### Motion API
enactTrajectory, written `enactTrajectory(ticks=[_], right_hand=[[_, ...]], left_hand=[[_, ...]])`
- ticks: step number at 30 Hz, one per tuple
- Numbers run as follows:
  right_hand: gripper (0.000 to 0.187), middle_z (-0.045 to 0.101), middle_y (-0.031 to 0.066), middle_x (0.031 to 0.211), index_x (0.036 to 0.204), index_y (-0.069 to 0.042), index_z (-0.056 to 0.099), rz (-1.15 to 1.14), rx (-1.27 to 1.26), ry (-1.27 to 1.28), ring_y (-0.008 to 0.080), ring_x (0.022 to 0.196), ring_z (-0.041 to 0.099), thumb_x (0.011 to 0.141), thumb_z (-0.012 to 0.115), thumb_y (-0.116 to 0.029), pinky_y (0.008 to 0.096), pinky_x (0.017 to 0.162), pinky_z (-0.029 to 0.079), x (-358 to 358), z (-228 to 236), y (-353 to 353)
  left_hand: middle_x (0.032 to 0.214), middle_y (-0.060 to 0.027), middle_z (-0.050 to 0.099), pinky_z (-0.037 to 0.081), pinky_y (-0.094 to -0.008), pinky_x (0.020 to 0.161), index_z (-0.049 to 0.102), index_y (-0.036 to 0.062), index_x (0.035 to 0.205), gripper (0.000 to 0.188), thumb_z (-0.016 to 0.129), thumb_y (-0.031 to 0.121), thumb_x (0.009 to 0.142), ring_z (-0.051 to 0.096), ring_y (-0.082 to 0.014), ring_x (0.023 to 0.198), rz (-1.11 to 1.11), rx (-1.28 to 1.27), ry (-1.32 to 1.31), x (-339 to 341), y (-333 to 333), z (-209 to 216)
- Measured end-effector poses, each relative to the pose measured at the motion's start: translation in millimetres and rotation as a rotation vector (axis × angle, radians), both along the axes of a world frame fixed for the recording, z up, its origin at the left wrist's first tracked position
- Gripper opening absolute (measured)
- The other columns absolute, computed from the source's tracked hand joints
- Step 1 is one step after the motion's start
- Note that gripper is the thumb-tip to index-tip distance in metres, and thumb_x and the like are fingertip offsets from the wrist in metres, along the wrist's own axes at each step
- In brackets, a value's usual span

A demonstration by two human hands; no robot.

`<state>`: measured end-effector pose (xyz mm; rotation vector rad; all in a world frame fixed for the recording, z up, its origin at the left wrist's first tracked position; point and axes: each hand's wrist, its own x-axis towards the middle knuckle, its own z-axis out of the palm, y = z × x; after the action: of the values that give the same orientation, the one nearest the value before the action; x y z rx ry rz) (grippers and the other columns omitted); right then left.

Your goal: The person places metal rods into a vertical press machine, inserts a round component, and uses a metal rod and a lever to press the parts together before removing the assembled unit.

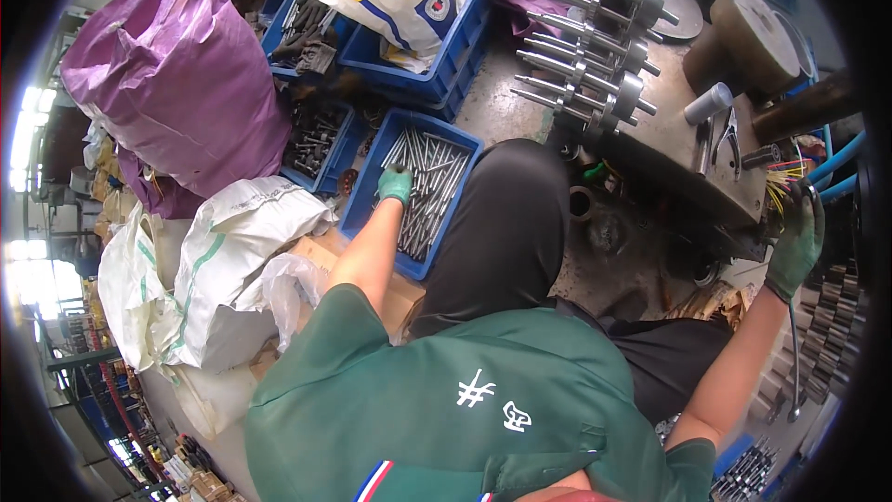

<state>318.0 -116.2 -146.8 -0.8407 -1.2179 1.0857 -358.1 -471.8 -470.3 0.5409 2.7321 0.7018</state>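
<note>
My left hand (395, 184), in a green glove, reaches into a blue plastic bin (351, 217) filled with slender metal rods (429, 177). Its fingers are drawn together among the rods at the bin's left side; what lies between them is hidden. At the far right my right hand (797, 246), also gloved in green, is raised beside blue hoses (841, 167) and a bunch of thin yellow strands (783, 184). A thin metal bar with a rounded end (794, 390) hangs down from near that wrist. Whether the right fingers grip anything is not visible.
Steel discs stacked with protruding rods (604, 56) stand on a metal bench (674, 144), near pliers (728, 144) and a thick cylinder (757, 37). Left lie a purple sack (181, 84), white sacks (232, 251) and more blue bins (455, 84). Metal parts (836, 335) are piled at right.
</note>
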Motion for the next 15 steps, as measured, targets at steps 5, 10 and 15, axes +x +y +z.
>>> enactTrajectory(ticks=[5, 10, 15], right_hand=[[0.028, 0.069, 0.01, 0.133, 0.131, -0.004, 0.065, -0.079, -0.127, 0.066, 0.0236, 0.118, 0.068, 0.105, 0.059, -0.013, 0.0372, 0.096, 0.058, 12, 0, -7], [0.028, 0.07, 0.0137, 0.128, 0.13, -0.003, 0.063, -0.038, -0.192, 0.183, 0.0258, 0.114, 0.07, 0.103, 0.06, -0.009, 0.0374, 0.095, 0.06, -7, 6, -15], [0.026, 0.072, 0.0147, 0.123, 0.127, -0.005, 0.065, -0.007, -0.17, 0.217, 0.0264, 0.108, 0.072, 0.102, 0.061, -0.007, 0.0419, 0.093, 0.061, -24, 3, -17]], left_hand=[[0.122, -0.0221, 0.068, 0.052, -0.0479, 0.102, 0.071, 0.006, 0.122, 0.039, 0.067, 0.024, 0.088, 0.066, -0.0384, 0.114, -0.281, -0.098, 0.205, 44, 23, -15], [0.124, -0.0189, 0.068, 0.055, -0.0484, 0.096, 0.073, 0.011, 0.117, 0.03, 0.059, 0.014, 0.091, 0.068, -0.037, 0.114, -0.497, -0.386, 0.206, 41, 57, -36], [0.119, -0.0217, 0.072, 0.057, -0.0479, 0.094, 0.076, 0.0081, 0.115, 0.03, 0.059, 0.016, 0.091, 0.07, -0.0375, 0.113, -0.615, -0.518, 0.098, 26, 75, -47]])
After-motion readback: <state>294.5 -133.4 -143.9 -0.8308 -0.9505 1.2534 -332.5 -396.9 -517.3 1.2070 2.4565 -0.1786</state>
